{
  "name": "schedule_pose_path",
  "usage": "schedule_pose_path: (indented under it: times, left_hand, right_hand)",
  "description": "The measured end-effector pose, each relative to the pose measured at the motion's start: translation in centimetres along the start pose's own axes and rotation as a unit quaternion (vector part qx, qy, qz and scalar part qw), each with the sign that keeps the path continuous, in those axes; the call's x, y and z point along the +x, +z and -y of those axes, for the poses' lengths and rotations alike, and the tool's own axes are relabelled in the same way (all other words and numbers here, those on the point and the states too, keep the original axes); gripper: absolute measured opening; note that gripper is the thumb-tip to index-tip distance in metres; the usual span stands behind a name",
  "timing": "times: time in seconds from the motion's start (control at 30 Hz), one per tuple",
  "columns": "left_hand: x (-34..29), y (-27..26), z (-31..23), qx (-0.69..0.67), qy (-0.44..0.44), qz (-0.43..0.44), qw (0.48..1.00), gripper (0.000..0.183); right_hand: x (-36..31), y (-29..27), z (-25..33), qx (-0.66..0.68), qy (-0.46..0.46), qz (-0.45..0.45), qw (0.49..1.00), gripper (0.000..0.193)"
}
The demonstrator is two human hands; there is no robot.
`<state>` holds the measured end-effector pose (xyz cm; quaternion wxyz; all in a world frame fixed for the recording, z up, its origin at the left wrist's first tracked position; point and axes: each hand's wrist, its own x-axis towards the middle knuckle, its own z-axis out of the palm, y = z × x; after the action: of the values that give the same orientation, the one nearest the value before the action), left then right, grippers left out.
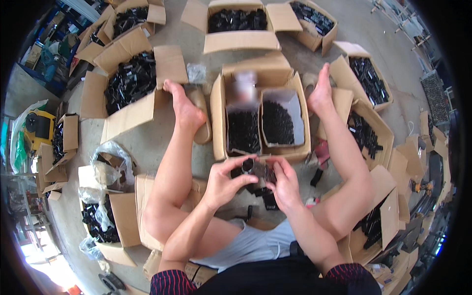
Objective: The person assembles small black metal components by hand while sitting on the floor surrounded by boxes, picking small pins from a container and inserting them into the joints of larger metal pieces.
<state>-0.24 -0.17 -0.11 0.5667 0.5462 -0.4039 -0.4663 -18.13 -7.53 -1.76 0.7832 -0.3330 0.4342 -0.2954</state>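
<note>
Both hands meet in front of my lap, just below an open cardboard box (218, 123). Between the thumb and fingers of my left hand (221, 183) is a black plastic piece (248, 165) with a rounded end. My right hand (286, 186) pinches a dark, shiny piece (266, 173) close against it; whether the two are joined I cannot tell. Inside the box, two lined compartments hold heaps of small black parts (244, 131). A pale blurred object (245, 84) appears above the left heap. Loose black pieces (268, 199) lie below my hands.
Open cartons of black parts surround me: one at left (93, 101), one at the far side (241, 43), others at right (386, 140). My bare legs flank the middle box. Slippers (200, 118) and clear plastic bags (105, 169) lie on the floor.
</note>
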Motion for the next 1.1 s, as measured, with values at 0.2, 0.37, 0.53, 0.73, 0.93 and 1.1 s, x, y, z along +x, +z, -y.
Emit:
schedule_pose_path:
  times: [0.2,0.37,0.53,0.73,0.93,1.1]
  left_hand:
    - [-0.1,-0.4,-0.2,0.007,0.014,-0.015,1.000,0.051]
    - [-0.4,-0.2,-0.3,0.008,-0.004,-0.017,1.000,0.051]
    - [-0.4,0.1,-0.1,0.055,0.026,-0.022,0.998,0.050]
    - [-0.5,-0.2,-0.1,0.082,0.009,-0.027,0.996,0.046]
    - [0.0,-1.6,-2.4,0.096,0.024,-0.037,0.994,0.037]
    - [-0.3,-5.8,-4.1,0.010,0.094,-0.199,0.975,0.041]
  right_hand:
    - [0.8,1.7,-1.0,0.008,0.029,-0.022,0.999,0.023]
    - [0.8,1.6,-1.4,-0.002,0.017,-0.015,1.000,0.024]
    - [1.0,1.4,-2.2,-0.019,0.015,-0.022,0.999,0.025]
    - [1.0,1.5,-2.5,-0.056,0.020,-0.011,0.998,0.024]
    - [2.7,0.6,-1.9,-0.129,-0.039,-0.029,0.990,0.022]
    - [8.4,-1.4,0.4,-0.278,-0.129,-0.068,0.949,0.019]
